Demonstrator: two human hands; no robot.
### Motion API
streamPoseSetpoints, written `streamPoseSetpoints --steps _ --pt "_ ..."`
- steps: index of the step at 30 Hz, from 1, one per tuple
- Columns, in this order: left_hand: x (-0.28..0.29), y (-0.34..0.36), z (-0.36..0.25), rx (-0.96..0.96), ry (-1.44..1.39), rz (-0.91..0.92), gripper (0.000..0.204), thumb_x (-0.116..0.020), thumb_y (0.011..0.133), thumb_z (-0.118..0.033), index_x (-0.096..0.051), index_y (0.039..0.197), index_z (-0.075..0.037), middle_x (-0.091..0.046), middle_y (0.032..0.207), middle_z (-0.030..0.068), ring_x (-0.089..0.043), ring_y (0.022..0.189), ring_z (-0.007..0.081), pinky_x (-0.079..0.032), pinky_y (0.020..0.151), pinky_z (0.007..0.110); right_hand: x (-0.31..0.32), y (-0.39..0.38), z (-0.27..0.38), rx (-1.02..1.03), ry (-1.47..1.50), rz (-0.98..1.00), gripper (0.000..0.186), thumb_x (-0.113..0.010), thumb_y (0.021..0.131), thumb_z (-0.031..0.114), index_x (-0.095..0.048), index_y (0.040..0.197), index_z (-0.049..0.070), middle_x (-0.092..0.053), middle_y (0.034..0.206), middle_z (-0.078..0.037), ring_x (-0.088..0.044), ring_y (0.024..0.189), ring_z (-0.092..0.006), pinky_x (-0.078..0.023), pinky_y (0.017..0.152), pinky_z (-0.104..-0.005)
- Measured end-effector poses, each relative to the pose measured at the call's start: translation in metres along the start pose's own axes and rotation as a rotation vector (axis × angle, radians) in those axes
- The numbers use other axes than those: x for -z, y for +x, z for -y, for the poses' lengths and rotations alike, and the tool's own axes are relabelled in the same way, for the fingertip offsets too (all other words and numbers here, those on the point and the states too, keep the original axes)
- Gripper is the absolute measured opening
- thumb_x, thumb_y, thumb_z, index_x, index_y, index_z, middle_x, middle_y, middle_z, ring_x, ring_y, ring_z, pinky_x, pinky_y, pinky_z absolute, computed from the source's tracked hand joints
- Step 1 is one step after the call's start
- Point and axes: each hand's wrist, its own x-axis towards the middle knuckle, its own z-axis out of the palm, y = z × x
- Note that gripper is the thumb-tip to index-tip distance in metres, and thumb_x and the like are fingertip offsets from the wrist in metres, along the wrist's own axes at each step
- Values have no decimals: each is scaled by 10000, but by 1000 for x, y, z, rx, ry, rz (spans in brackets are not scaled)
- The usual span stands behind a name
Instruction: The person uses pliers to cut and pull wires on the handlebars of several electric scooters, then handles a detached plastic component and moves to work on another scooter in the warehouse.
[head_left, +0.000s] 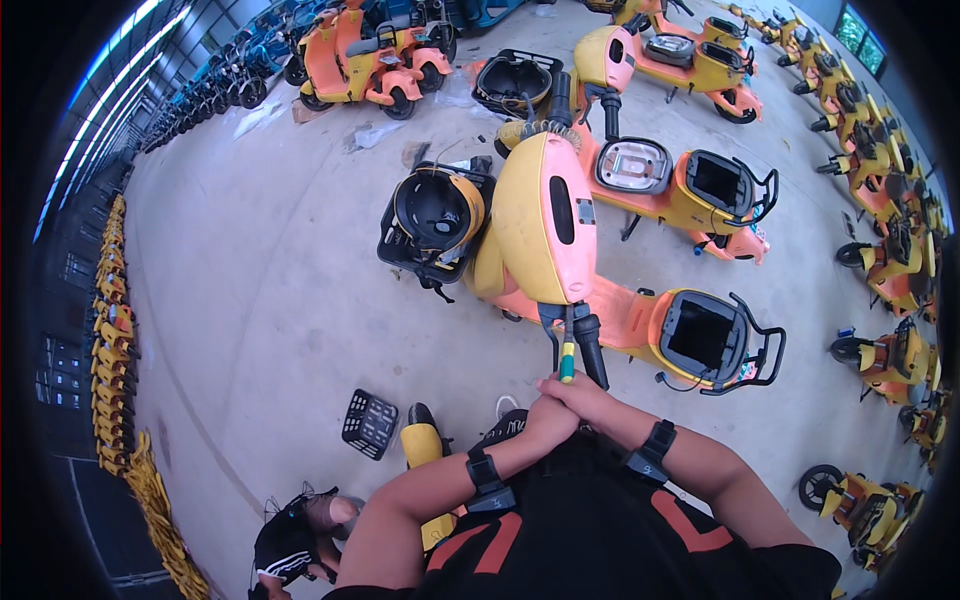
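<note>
My right hand is closed around a screwdriver with a green and yellow handle, its shaft pointing away from me. Pressed against it in front of my body is my left hand, closed, its fingers partly hidden; whether it also grips the handle does not show. Just beyond my hands stands a yellow and pink electric scooter, its black handlebar grip beside the screwdriver. The scooter's front basket holds a yellow and black helmet.
More yellow and pink scooters stand beyond and along the right. A black crate-like basket lies on the grey floor, near a yellow scooter part. Another person crouches at the lower left. Yellow scooters line the left.
</note>
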Motion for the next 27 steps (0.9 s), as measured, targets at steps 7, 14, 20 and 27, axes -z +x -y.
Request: streamPoseSetpoints --steps 7,14,20,27 --pt "-3 -1 -11 -103 48 -117 427 -519 907 -324 -525 1220 -34 -669 1039 247 -638 992 433 -506 804 503 7 5 -3 15 -58 -20 281 -692 886 300 -647 882 23 -650 822 -53 -603 765 -133 -489 700 -302" --pt "-7 4 2 -112 -8 -127 434 -538 899 -353 -549 1203 -43 -666 1042 261 -635 1001 439 -502 822 497 12 23 -25 78 -266 -208 396 -698 817 333 -623 930 -40 -674 854 -140 -655 769 -231 -523 698 -374" --pt "-19 15 12 -153 -64 -31 465 -564 896 -362 -552 1202 -12 -669 1042 252 -639 1028 417 -503 847 475 16 15 -21 87 -323 -258 320 -655 795 223 -603 972 -39 -653 823 -143 -653 773 -245 -521 735 -382" --pt "38 14 -8 39 -131 586 614 -639 937 -399 -478 1312 61 -639 1119 147 -612 1014 205 -499 879 320 69 -25 7 -152 74 27 466 -623 850 114 -468 1260 -43 -584 1193 -158 -630 1034 -239 -545 814 -381"
